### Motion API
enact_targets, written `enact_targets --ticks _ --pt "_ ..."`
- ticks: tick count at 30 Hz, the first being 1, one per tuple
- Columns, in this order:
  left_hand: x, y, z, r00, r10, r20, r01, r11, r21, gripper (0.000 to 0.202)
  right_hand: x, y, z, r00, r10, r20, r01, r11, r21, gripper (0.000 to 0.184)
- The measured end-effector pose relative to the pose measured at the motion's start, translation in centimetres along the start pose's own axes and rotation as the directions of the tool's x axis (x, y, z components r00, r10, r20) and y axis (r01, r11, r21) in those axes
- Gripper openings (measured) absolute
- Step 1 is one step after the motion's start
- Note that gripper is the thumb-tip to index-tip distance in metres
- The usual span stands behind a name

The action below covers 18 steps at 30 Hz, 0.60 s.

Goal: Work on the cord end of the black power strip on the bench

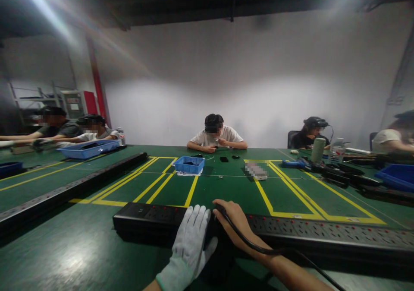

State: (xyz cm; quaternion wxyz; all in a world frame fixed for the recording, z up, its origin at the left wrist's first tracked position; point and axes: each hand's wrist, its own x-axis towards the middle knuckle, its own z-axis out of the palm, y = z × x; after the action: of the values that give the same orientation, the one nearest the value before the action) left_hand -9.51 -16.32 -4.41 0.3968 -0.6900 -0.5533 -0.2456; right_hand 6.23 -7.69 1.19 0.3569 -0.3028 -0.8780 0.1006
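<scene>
A long black power strip (155, 213) with a row of sockets and small red switches lies across the table in front of me. My left hand (190, 239), in a white glove, rests flat on the strip with its fingers stretched out. Bare and curled, my right hand (234, 222) grips a black power plug (220, 208) just above the strip, close to the left fingertips. From the plug a black cable (258, 248) runs back over my right forearm. The plug's prongs and the sockets beneath it are hidden.
A blue bin (189, 165) stands ahead on the green table, which has yellow tape lines. Another long power strip (80, 185) lies at left. A blurred pale box (256, 171), a green bottle (318, 150) and a blue tool (293, 163) lie farther right. Several people sit around.
</scene>
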Motion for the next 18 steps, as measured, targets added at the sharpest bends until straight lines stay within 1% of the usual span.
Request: enact_targets --ticks 4,7,10,13,16,18 --pt "-0.2 0.0 -0.1 1.0 -0.005 -0.022 0.005 1.0 0.02 0.063 -0.1 -0.1 0.8 0.991 -0.132 -0.013 0.129 0.986 -0.105 0.025" --pt "-0.4 0.0 0.1 1.0 -0.02 -0.024 0.02 1.0 0.016 0.065 -0.2 -0.1 1.4 0.985 -0.169 -0.028 0.163 0.976 -0.142 0.025" --pt "-0.5 0.1 0.3 1.0 -0.022 -0.003 0.022 1.0 0.011 0.065 -0.3 0.0 1.6 0.982 -0.183 -0.044 0.174 0.972 -0.159 0.025" --pt "-0.4 0.1 0.2 1.0 -0.018 -0.025 0.019 1.0 0.011 0.065 -0.3 -0.1 1.6 0.981 -0.186 -0.047 0.177 0.972 -0.157 0.025" --pt "-0.1 -0.1 -0.1 0.998 0.004 -0.056 -0.004 1.0 0.015 0.062 -0.1 -0.1 1.4 0.989 -0.143 -0.044 0.136 0.983 -0.122 0.023" --pt "0.2 -0.6 -0.2 0.998 0.033 -0.053 -0.033 0.999 0.004 0.06 0.0 -0.2 1.1 0.995 -0.097 -0.038 0.094 0.992 -0.082 0.022"
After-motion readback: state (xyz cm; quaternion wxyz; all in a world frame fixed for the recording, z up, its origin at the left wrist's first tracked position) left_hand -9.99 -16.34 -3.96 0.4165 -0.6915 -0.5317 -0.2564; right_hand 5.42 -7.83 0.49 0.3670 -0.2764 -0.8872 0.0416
